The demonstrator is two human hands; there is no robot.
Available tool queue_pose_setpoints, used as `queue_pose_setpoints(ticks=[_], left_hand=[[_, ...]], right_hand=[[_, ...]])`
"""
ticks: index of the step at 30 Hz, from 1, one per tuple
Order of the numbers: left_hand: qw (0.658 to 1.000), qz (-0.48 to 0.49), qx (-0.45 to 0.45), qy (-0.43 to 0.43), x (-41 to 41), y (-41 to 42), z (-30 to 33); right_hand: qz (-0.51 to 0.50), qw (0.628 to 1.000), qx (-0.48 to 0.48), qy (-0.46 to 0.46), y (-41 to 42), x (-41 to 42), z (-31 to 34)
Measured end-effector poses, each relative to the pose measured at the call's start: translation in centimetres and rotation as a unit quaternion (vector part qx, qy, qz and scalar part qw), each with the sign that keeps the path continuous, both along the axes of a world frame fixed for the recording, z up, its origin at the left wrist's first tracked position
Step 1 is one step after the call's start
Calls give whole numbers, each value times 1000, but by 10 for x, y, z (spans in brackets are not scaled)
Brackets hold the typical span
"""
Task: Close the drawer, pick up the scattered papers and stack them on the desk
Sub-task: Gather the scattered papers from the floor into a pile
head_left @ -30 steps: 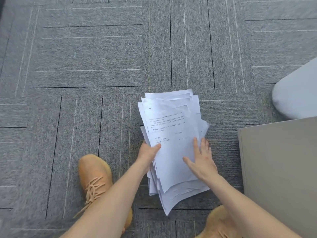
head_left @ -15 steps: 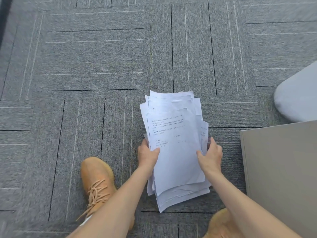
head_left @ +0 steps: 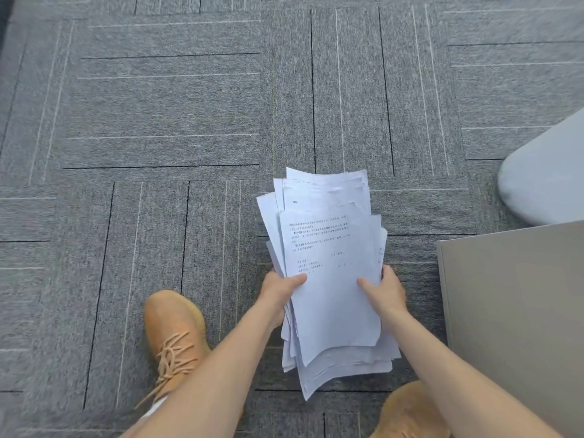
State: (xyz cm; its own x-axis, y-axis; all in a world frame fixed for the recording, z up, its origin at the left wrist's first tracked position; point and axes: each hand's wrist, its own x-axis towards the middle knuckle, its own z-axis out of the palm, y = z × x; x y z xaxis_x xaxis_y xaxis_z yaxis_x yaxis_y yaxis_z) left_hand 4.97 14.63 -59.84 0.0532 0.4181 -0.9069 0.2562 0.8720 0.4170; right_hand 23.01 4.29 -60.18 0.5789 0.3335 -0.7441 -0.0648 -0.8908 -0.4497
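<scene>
While both hands clasp it from either side, the papers sit as a loose, uneven sheaf above the grey carpet, sheets fanned at top and bottom. The left hand has its grip clenched on the left edge, thumb lying across the printed top sheet. The right hand has its grip clenched on the right edge, thumb on top and fingers curled around the side. A tan laced shoe stands left of the sheaf, and another shoe shows below the right forearm. To the right, a grey cabinet fills the corner, with a pale rounded shape beyond it.
</scene>
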Motion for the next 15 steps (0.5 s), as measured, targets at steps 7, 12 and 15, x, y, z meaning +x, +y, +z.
queue_pose_setpoints(ticks=[7,12,15], left_hand=[[999,30,-8,-20,-8,12,25],[997,63,-3,-43,-17,33,76],[993,70,11,-91,-18,50,127]], right_hand=[[-64,989,43,129,5,6,19],[-62,987,88,120,25,12,66],[-77,980,129,127,39,15,112]])
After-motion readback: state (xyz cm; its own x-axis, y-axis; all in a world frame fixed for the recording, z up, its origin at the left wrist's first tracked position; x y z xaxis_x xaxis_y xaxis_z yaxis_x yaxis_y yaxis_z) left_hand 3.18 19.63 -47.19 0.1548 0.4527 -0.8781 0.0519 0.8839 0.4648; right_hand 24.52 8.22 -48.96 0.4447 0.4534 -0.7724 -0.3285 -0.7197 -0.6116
